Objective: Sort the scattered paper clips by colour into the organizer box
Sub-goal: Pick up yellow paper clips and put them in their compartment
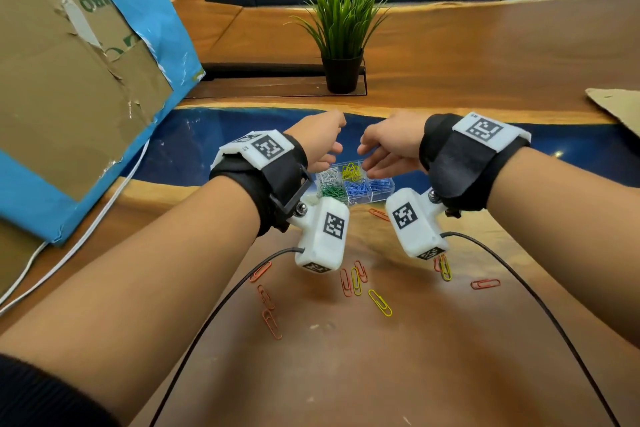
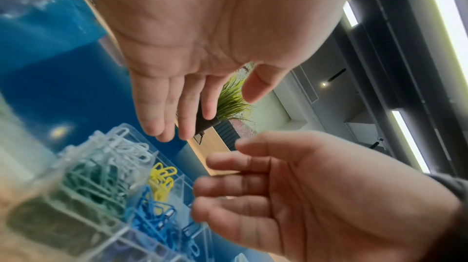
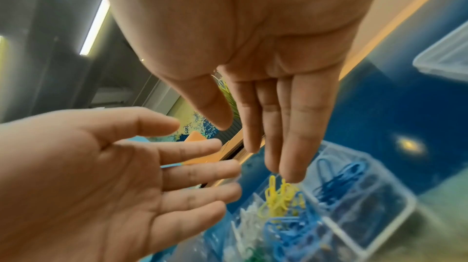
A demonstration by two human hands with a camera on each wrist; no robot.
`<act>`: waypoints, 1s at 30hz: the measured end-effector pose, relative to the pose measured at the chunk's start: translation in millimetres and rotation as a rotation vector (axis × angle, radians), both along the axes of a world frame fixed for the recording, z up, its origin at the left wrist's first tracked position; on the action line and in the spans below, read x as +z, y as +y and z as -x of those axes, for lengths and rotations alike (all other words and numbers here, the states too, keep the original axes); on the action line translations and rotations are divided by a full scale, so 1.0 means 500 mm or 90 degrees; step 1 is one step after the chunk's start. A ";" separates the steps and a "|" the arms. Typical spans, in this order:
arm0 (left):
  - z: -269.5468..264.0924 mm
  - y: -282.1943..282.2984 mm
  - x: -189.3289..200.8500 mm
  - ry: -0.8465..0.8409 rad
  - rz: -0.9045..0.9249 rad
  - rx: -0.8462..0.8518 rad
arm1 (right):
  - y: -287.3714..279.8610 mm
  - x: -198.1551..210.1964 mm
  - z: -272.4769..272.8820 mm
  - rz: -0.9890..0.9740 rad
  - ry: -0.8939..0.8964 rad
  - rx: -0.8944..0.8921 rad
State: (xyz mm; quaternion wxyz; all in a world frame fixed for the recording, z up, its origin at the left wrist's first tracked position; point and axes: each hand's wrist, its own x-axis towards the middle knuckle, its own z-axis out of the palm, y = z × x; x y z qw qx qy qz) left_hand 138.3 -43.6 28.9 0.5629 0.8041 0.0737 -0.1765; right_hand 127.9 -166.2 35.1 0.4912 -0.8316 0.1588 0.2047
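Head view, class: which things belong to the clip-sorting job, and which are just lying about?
Job: organizer box; loose orange clips; loose yellow clips; left hand; right hand, both open.

Lying about: potted plant; cardboard board; white cable.

Cardboard sheet (image 1: 69,62), at the table's far left edge: green print, partly torn, letters "RO" legible, the rest lost; wrist units (image 1: 322,236): black-and-white square coded markers, no words legible; no other readable text.
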 end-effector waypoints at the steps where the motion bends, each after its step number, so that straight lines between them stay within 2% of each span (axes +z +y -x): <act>1: 0.002 0.003 -0.003 -0.006 -0.014 -0.008 | -0.002 -0.003 0.005 0.017 -0.009 0.007; 4: 0.024 0.004 0.001 -0.025 -0.085 -0.079 | -0.006 -0.014 0.017 0.098 -0.042 0.079; 6: 0.035 0.004 0.003 -0.096 -0.251 -0.182 | 0.001 -0.015 0.027 0.215 -0.075 0.170; 8: 0.052 0.005 0.009 -0.161 -0.398 -0.225 | 0.010 -0.011 0.032 0.363 -0.110 0.267; 12: 0.059 0.026 0.002 -0.195 -0.446 -0.249 | 0.023 -0.019 0.033 0.524 -0.104 0.409; 15: 0.058 0.051 -0.005 -0.188 -0.444 -0.239 | 0.025 -0.027 0.032 0.548 -0.101 0.423; 21: 0.068 0.074 -0.026 -0.204 -0.468 -0.275 | 0.009 -0.018 0.045 0.493 -0.172 0.358; 24: 0.086 0.071 -0.035 -0.228 -0.490 -0.365 | 0.003 -0.021 0.072 0.468 -0.201 0.362; 30: 0.139 0.034 -0.055 -0.247 -0.526 -0.565 | 0.007 -0.051 0.170 0.509 -0.114 0.470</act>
